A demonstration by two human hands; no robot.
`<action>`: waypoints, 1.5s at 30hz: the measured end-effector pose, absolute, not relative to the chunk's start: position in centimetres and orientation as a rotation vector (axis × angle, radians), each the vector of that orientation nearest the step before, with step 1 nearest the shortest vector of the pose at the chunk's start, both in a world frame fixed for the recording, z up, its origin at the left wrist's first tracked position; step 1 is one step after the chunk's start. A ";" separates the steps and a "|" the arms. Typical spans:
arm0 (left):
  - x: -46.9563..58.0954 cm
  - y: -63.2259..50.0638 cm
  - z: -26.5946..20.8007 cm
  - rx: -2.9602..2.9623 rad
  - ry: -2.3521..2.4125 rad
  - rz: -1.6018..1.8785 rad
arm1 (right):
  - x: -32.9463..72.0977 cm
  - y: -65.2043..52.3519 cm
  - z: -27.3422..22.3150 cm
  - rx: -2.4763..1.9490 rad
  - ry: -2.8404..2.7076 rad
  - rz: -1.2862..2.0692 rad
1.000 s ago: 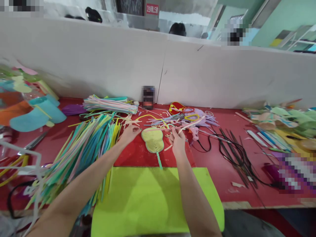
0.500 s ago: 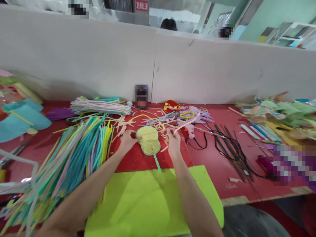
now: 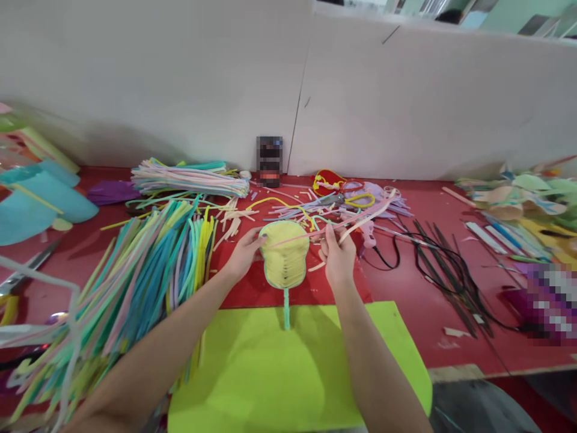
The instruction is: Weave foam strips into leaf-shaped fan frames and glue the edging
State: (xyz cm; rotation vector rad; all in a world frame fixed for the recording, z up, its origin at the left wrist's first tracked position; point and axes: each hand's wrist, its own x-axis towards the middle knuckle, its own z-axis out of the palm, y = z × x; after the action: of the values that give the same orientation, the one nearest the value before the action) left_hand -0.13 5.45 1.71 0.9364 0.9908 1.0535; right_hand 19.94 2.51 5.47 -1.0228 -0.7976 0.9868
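Note:
A pale yellow fan-shaped piece (image 3: 285, 258), edged in mint green with a twisted mint stem (image 3: 286, 310), stands upright in front of me. My left hand (image 3: 243, 255) pinches it at its upper left edge. My right hand (image 3: 339, 255), closed to the right of the piece, grips pink and cream pipe cleaners (image 3: 381, 207) whose far ends point up and right. From those fingers a pink strand (image 3: 295, 239) runs leftward across the yellow face.
Bundled pipe cleaners (image 3: 139, 282) cover the left side, with another stack (image 3: 189, 178) behind. Yellow-handled scissors (image 3: 360, 199) and a pink glue gun (image 3: 368, 234) lie beyond my right hand. Dark rods and a black cable (image 3: 444, 258) are further right. A green sheet (image 3: 288, 373) lies in front.
The yellow piece has turned from tilted to upright, its stem now pointing straight down. The pink strand still crosses its face. The camera view has tipped downward.

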 end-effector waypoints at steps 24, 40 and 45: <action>-0.1 5.8 1.4 1.090 0.957 1.230 | 18.2 1.4 2.9 -1.023 -1.809 0.089; 0.3 5.4 2.2 1.249 0.998 1.198 | 17.4 1.4 3.3 -1.286 -1.941 0.147; 0.3 5.5 1.4 1.209 0.930 1.186 | 17.3 1.3 3.5 -1.276 -1.956 0.156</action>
State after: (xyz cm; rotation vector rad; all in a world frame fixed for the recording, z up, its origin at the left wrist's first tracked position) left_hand 0.25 5.50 1.38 1.2092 0.9300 1.1863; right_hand 17.33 1.33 3.46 -1.2758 -1.9562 0.1556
